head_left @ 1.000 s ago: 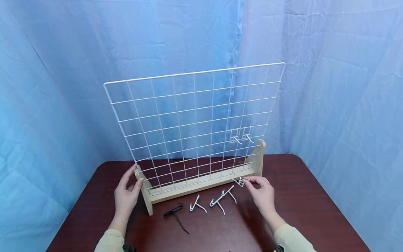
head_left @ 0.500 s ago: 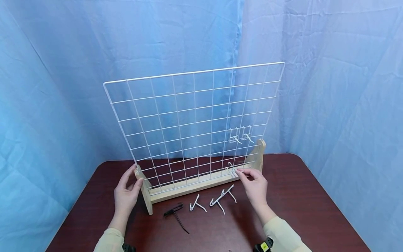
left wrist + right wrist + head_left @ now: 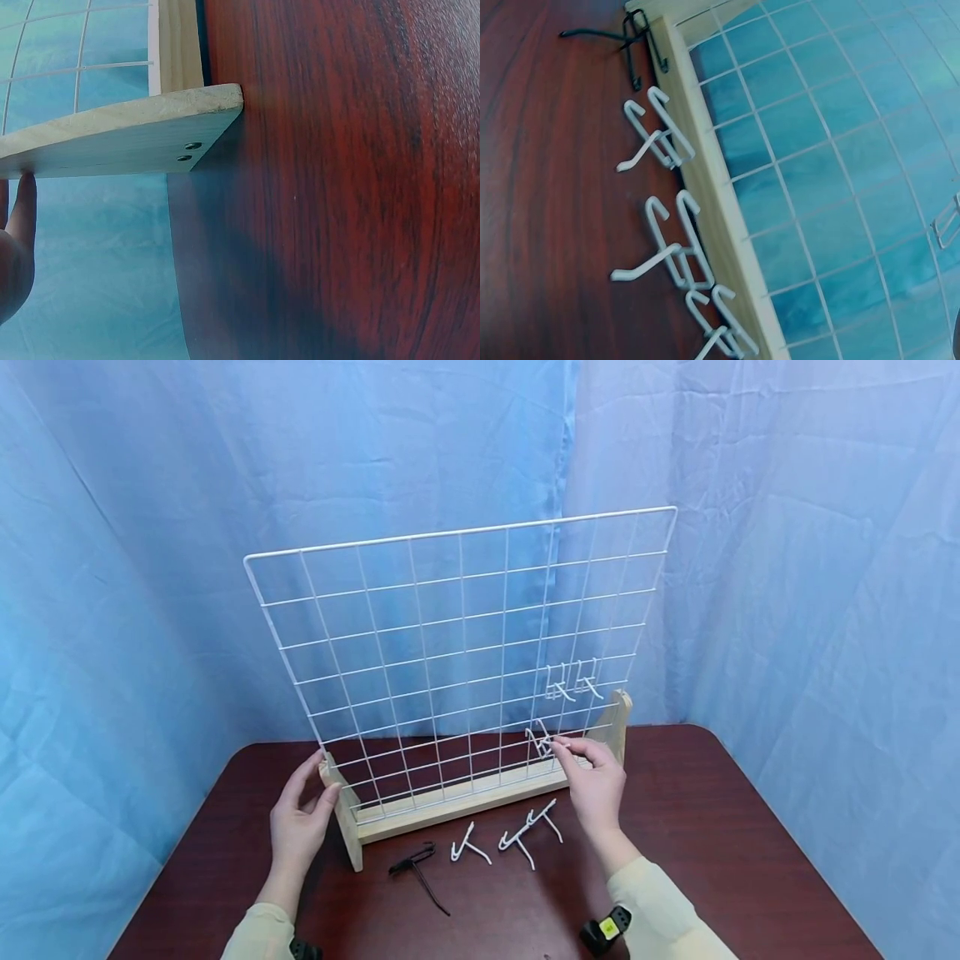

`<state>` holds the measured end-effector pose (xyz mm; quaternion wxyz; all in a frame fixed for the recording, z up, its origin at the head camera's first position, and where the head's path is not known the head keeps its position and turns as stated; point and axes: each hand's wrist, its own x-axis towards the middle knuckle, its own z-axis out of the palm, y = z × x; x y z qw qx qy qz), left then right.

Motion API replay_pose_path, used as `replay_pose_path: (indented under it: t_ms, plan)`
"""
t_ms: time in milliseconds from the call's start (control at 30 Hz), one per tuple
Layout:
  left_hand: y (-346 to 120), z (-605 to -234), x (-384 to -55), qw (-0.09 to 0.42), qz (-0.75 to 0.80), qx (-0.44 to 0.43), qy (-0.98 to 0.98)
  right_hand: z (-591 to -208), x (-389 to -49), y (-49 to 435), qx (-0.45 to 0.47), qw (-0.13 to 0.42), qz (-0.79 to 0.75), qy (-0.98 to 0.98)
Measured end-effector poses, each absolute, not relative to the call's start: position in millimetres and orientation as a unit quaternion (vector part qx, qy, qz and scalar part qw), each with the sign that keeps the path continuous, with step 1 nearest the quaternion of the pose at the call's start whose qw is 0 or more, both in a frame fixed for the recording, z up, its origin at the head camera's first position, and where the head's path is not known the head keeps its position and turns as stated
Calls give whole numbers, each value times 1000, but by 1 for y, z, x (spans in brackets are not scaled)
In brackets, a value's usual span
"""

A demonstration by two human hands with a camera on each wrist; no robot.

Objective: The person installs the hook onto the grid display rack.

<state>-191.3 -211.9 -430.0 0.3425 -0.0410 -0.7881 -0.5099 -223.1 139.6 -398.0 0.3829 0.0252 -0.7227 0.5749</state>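
A white wire grid panel (image 3: 461, 532) stands upright in a wooden base (image 3: 347, 831). My left hand (image 3: 298, 818) holds the base's left end piece, fingertips at its top and thumb on its near side. Between thumb and fingers, my right hand (image 3: 597, 785) pinches the arm of a white wire hook (image 3: 537, 740). The hook's two bent prongs face the lower right of the grid and overlap its wires in the head view. Above it, two white hooks (image 3: 558, 691) hang side by side on the grid. The right wrist view does not show the held hook.
Three white hooks (image 3: 676, 251) lie on the dark red table (image 3: 720, 860) in front of the base. A black hook (image 3: 414, 862) lies left of them. Blue curtains (image 3: 360, 460) close in the table's back and sides.
My right hand has lifted the white hook up and to the left, from in front of the base to the grid's lower right. The left hand has stayed put.
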Motion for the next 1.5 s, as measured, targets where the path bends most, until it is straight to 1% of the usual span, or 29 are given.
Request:
replay_pose_path:
  t_ms: [233, 433, 700, 1033, 1267, 1500]
  plan:
    - [-211, -429, -190, 340, -510, -36, -789, -383, -223, 128, 20, 400, 582, -708]
    - [-210, -428, -189, 338, -506, -36, -793, -374, -228, 121, 38, 421, 594, -685]
    - [-211, -428, -189, 339, -506, -38, -792, -363, -233, 115, 29, 420, 607, -674]
    - [-211, -429, -190, 343, -503, -42, -792, -350, -237, 105, 30, 456, 601, -656]
    - [-212, -430, -191, 347, -505, -48, -789, -347, -245, 101, 29, 486, 575, -657]
    - [-212, -431, -192, 348, -518, -53, -780, -347, -250, 98, 34, 496, 569, -655]
